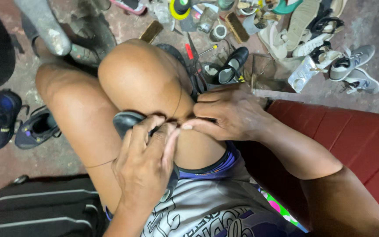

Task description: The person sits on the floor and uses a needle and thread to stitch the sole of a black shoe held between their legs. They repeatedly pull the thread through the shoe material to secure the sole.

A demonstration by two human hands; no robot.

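Observation:
A black shoe (126, 120) is pressed between my bent knees, with only its rounded dark end showing. My left hand (143, 164) wraps over the shoe from below, fingers curled on its edge. My right hand (227, 114) comes in from the right, its thumb and forefinger pinched together at the shoe's rim, right against the left fingertips. A thin dark thread (178, 98) runs up across my knee from the pinch. What the right fingers pinch is too small to see.
The concrete floor ahead is littered with shoes, soles and tools: a black shoe (231, 66), grey sneakers (352, 66), a wooden brush (236, 27), red-handled pliers (191, 52). Dark sneakers (36, 127) lie left. A red seat (356, 136) is at my right, a dark bag (36, 206) lower left.

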